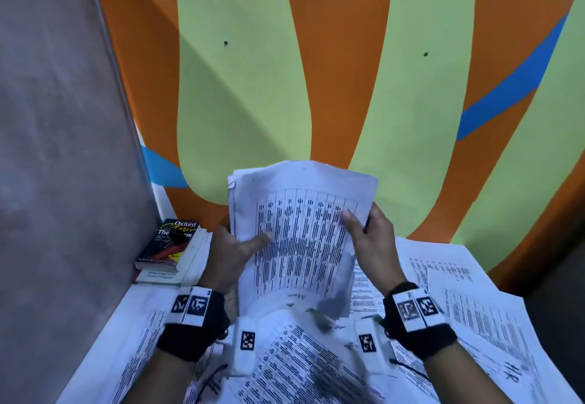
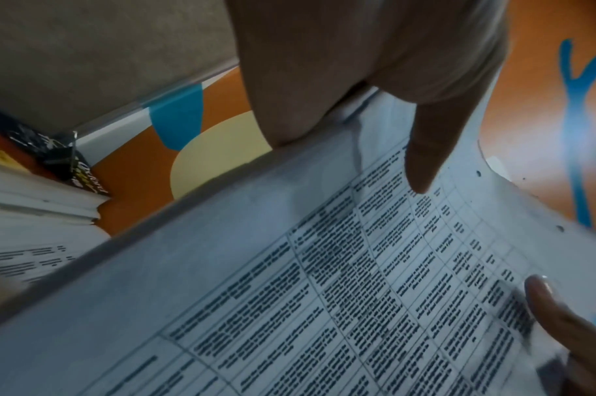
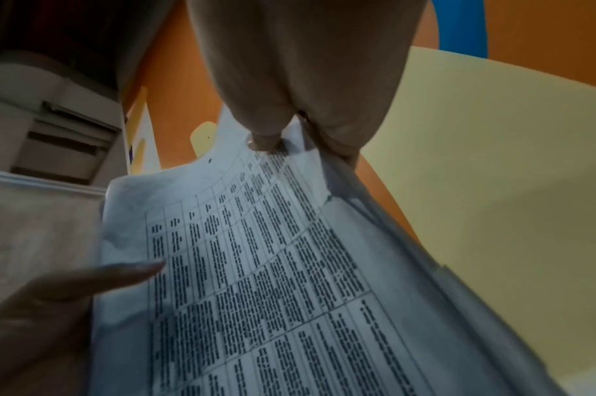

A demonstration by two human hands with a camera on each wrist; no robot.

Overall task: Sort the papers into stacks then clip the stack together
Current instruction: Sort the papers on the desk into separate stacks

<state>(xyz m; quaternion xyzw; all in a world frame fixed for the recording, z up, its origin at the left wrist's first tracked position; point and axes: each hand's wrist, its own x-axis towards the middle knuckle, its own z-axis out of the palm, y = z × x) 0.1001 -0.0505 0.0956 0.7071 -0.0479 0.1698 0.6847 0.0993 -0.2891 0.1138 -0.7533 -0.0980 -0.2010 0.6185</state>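
I hold a stack of printed papers (image 1: pixel 300 229) upright above the table, tables of black text facing me. My left hand (image 1: pixel 235 245) grips its left edge, thumb across the front sheet and fingers behind. My right hand (image 1: pixel 368 235) pinches the right edge, thumb on the front. The same stack of papers (image 2: pixel 323 281) fills the left wrist view under my left thumb (image 2: pixel 428 158). In the right wrist view, the stack of papers (image 3: pixel 272 268) runs down from my right thumb (image 3: pixel 265 139). A black binder clip (image 2: pixel 60 156) lies on the books at the left.
Loose printed sheets (image 1: pixel 474 308) cover the table (image 1: pixel 101 356) on all sides below my hands. Two books (image 1: pixel 171 251) are stacked at the back left corner by a grey wall (image 1: pixel 57 150). An orange, green and blue painted wall (image 1: pixel 316 71) stands close behind.
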